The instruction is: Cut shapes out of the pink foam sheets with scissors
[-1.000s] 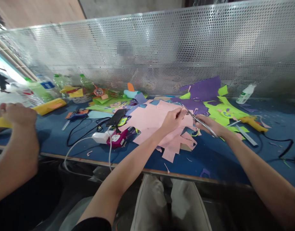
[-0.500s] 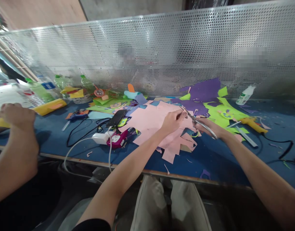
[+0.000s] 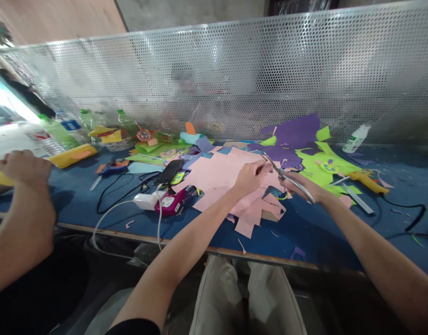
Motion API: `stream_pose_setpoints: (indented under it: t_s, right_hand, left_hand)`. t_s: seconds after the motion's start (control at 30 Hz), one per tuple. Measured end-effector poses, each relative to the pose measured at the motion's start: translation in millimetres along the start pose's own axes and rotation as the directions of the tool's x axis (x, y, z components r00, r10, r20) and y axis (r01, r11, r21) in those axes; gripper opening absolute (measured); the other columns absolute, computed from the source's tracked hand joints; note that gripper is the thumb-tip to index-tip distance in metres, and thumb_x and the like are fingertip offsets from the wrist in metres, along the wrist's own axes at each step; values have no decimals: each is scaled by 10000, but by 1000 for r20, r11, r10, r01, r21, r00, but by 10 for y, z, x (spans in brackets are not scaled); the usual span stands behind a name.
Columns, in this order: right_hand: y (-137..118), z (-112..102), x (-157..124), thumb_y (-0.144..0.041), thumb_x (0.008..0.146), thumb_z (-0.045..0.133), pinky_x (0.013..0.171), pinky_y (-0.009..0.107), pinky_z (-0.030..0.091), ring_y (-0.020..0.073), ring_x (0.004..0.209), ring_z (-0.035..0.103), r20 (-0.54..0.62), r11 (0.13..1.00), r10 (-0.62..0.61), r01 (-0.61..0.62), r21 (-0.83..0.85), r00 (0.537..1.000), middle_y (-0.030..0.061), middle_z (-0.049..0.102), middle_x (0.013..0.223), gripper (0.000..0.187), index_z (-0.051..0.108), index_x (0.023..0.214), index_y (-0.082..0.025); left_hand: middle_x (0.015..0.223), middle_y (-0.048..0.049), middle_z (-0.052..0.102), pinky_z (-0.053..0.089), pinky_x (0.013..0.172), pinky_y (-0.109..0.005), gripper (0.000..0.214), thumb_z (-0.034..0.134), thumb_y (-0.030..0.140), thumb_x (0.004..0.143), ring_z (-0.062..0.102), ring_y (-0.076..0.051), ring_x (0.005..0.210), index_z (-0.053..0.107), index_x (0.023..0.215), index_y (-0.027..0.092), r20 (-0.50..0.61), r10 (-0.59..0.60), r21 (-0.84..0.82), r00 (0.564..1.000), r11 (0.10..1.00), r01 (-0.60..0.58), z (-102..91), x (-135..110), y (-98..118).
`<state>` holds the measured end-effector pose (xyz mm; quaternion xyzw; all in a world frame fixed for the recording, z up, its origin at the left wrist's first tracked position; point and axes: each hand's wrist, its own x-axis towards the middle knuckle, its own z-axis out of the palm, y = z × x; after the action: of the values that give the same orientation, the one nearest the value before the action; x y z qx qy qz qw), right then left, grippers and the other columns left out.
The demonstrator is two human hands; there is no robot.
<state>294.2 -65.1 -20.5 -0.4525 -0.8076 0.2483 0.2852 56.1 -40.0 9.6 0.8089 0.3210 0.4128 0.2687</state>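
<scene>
My right hand [image 3: 299, 184] is closed around the handles of a pair of scissors [image 3: 302, 189], whose blades point up and left toward my other hand. My left hand [image 3: 250, 177] is pinched at the blade tips; a small piece, perhaps pink paper, seems to be between its fingers, but it is too small to make out. Below both hands spread pink paper sheets [image 3: 214, 172] with cut, jagged edges. Purple paper [image 3: 297, 132] and lime-green paper [image 3: 343, 163] lie beyond and to the right of them.
A yellow glue gun [image 3: 369, 181] with a black cord and a white glue bottle [image 3: 356, 138] are on the right. Left of the paper are a black phone [image 3: 169, 171], a white plug [image 3: 149, 200] and a magenta box [image 3: 170, 203]. A co-worker's arm [image 3: 25, 200] rests at far left.
My hands and the scissors stay almost in place, with only slight shifts at the fingers. The co-worker's hand at far left has moved a little.
</scene>
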Motion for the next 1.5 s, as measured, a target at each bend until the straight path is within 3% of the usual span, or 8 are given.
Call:
stream_pose_setpoints:
  t_s: [0.43, 0.63, 0.8, 1.07, 1.33, 1.5]
  right_hand:
    - [-139, 38, -31, -683, 932, 416, 500, 270, 355, 150, 495, 488, 3, 1000, -14, 14, 21, 1000, -19, 505, 572, 504, 513, 732, -230]
    - [-75, 57, -13, -686, 927, 419, 517, 265, 366, 148, 536, 487, -5, 999, -30, 31, 28, 1000, -19, 504, 626, 503, 514, 755, -224]
    - [-77, 91, 5, -710, 913, 415, 530, 273, 384, 151, 557, 485, -28, 995, -72, 74, 62, 997, -13, 511, 666, 519, 541, 803, -219]
    - [-114, 89, 12, -718, 894, 424, 508, 270, 312, 143, 529, 428, -76, 999, -35, 33, -24, 996, -22, 469, 588, 531, 484, 704, -226]
    - [-172, 102, 0, -678, 930, 399, 604, 316, 395, 175, 614, 464, -66, 991, -131, 130, -29, 989, -7, 513, 720, 471, 525, 862, -229]
    - [-175, 103, -19, -675, 937, 389, 661, 335, 428, 195, 683, 495, -12, 992, -123, 123, 14, 992, 20, 548, 798, 477, 548, 912, -226]
  left_hand:
    - [690, -1, 565, 406, 670, -237, 367, 520, 436, 985, 534, -119, 691, 691, 819, 156, 21, -9, -256, 1000, 967, 14, 2, 5, -53]
    - [717, -13, 576, 436, 682, -234, 375, 532, 454, 961, 536, -118, 707, 679, 800, 148, 50, -42, -331, 998, 942, 57, -3, 21, -71]
    - [716, -11, 561, 435, 679, -236, 368, 535, 456, 960, 537, -126, 729, 677, 803, 155, 48, -25, -308, 999, 951, 38, -1, 7, -57]
    - [699, -4, 560, 403, 655, -240, 368, 534, 446, 965, 520, -118, 694, 682, 792, 158, 16, -26, -299, 1000, 954, 29, 17, -3, -55]
    - [613, 24, 483, 344, 610, -248, 348, 535, 382, 966, 451, -97, 607, 665, 740, 152, -59, -5, -336, 998, 942, -15, 37, 6, -111]
    - [611, 23, 502, 333, 606, -255, 361, 523, 397, 977, 457, -101, 602, 684, 761, 157, -42, 23, -240, 999, 970, -33, 17, -9, -83]
